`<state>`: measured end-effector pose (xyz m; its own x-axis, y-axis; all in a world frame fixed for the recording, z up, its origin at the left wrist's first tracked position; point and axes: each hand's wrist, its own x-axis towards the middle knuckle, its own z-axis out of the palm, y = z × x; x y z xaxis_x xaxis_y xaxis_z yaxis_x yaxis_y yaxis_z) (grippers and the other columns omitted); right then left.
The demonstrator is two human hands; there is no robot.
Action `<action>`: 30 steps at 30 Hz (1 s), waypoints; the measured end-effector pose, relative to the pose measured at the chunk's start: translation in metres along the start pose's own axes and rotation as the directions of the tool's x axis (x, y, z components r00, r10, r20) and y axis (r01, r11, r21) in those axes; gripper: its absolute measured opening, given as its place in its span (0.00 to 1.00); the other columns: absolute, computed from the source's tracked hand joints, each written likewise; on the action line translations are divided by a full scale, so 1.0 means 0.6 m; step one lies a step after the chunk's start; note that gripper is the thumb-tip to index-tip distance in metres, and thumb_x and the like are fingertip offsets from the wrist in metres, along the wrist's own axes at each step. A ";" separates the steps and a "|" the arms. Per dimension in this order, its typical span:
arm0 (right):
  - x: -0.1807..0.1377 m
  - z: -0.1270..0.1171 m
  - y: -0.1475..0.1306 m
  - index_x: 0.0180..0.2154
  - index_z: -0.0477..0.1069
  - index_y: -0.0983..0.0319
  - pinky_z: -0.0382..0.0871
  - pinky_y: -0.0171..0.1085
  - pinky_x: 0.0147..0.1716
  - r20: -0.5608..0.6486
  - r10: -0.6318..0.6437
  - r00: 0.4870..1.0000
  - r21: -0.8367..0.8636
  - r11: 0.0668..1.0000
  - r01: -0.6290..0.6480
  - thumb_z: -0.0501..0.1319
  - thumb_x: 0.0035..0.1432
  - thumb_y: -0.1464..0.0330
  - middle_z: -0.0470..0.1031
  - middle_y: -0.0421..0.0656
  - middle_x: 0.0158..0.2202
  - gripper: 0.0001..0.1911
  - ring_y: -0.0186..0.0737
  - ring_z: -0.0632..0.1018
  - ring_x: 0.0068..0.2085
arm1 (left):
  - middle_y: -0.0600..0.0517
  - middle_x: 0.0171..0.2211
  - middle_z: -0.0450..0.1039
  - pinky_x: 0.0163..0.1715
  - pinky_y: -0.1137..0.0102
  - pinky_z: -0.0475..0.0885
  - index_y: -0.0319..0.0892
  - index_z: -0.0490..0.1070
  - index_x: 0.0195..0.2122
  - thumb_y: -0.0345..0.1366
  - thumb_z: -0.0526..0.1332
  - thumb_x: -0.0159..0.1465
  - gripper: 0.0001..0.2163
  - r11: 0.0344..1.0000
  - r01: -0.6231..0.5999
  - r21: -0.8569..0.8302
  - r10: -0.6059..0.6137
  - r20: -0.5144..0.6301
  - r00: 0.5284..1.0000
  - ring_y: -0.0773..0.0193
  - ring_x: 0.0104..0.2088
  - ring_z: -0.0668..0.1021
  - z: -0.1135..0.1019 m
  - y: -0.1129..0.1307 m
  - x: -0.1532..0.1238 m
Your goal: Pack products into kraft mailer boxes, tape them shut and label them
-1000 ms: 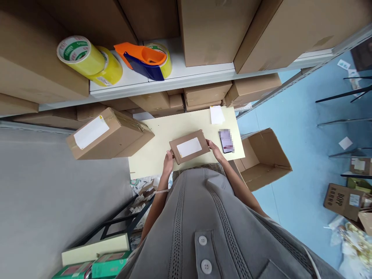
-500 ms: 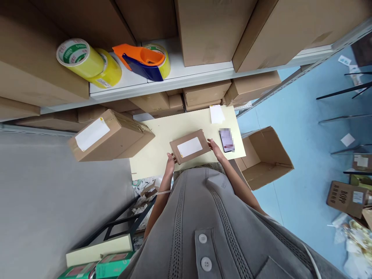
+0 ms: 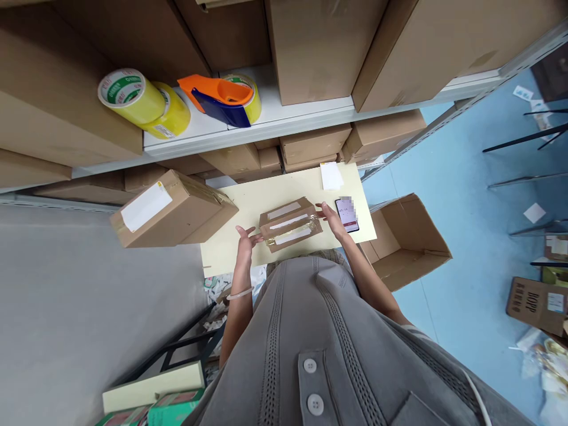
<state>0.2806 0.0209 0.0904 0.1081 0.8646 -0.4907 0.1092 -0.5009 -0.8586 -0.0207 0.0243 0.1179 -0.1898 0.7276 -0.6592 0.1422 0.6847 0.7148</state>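
Note:
A small brown cardboard box (image 3: 290, 223) sits between my hands over the cream table. Clear tape and white label patches show on its faces, smeared by motion, and its underside is hidden. At its left end is my left hand (image 3: 247, 239), thumb raised and fingertips against the cardboard. My right hand (image 3: 331, 219) holds the opposite end with its fingers. Just right of that hand lies a phone (image 3: 347, 213), its screen lit. White paper slips (image 3: 331, 176) rest behind the phone.
A larger labelled carton (image 3: 190, 210) stands at the table's left. An open carton (image 3: 406, 242) is at the right. Yellow tape rolls (image 3: 133, 97) and an orange and blue tape dispenser (image 3: 222, 97) sit on the shelf (image 3: 310, 109) above the table (image 3: 231, 251).
The small box has been turned between my hands, so taped faces now show instead of one flat labelled face. My left hand has shifted slightly left, its thumb spread wider.

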 end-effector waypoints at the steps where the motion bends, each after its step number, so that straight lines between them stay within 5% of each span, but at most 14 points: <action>1: 0.000 0.003 -0.002 0.60 0.69 0.56 0.64 0.50 0.56 0.008 0.001 1.000 -0.005 1.000 -0.001 0.45 0.58 0.36 0.77 0.47 0.54 0.43 0.53 0.76 0.53 | 0.36 0.43 0.81 0.56 0.59 0.69 0.31 0.67 0.60 0.63 0.28 0.66 0.45 1.000 -0.008 0.006 0.008 0.003 1.000 0.54 0.45 0.83 -0.003 0.003 0.000; 11: 0.006 0.029 0.010 0.61 0.68 0.56 0.55 0.51 0.64 0.093 -0.070 0.993 0.142 0.988 0.057 0.45 0.60 0.37 0.67 0.45 0.64 0.41 0.51 0.66 0.65 | 0.36 0.57 0.73 0.58 0.57 0.67 0.35 0.67 0.60 0.58 0.31 0.70 0.39 0.999 -0.036 -0.018 0.035 -0.029 0.999 0.54 0.56 0.77 0.007 -0.011 0.013; 16: 0.012 0.032 0.029 0.64 0.64 0.56 0.49 0.49 0.68 0.067 -0.040 0.997 0.166 0.986 0.028 0.46 0.58 0.35 0.60 0.45 0.68 0.45 0.47 0.60 0.68 | 0.41 0.61 0.69 0.60 0.57 0.65 0.40 0.64 0.63 0.54 0.30 0.71 0.35 0.996 0.077 -0.041 -0.077 -0.010 0.997 0.55 0.61 0.72 0.024 -0.020 0.024; 30: 0.020 0.036 0.025 0.63 0.65 0.56 0.53 0.50 0.66 0.082 -0.025 0.996 0.194 0.981 0.009 0.48 0.56 0.34 0.65 0.43 0.65 0.45 0.50 0.65 0.66 | 0.39 0.53 0.76 0.62 0.57 0.62 0.38 0.69 0.59 0.62 0.30 0.68 0.40 0.996 -0.039 0.082 0.041 -0.021 0.999 0.53 0.58 0.75 0.022 -0.023 0.026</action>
<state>0.2620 0.0244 0.0685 0.0235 0.8773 -0.4794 -0.0836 -0.4761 -0.8754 -0.0130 0.0266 0.0948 -0.2045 0.7539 -0.6243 0.2286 0.6570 0.7184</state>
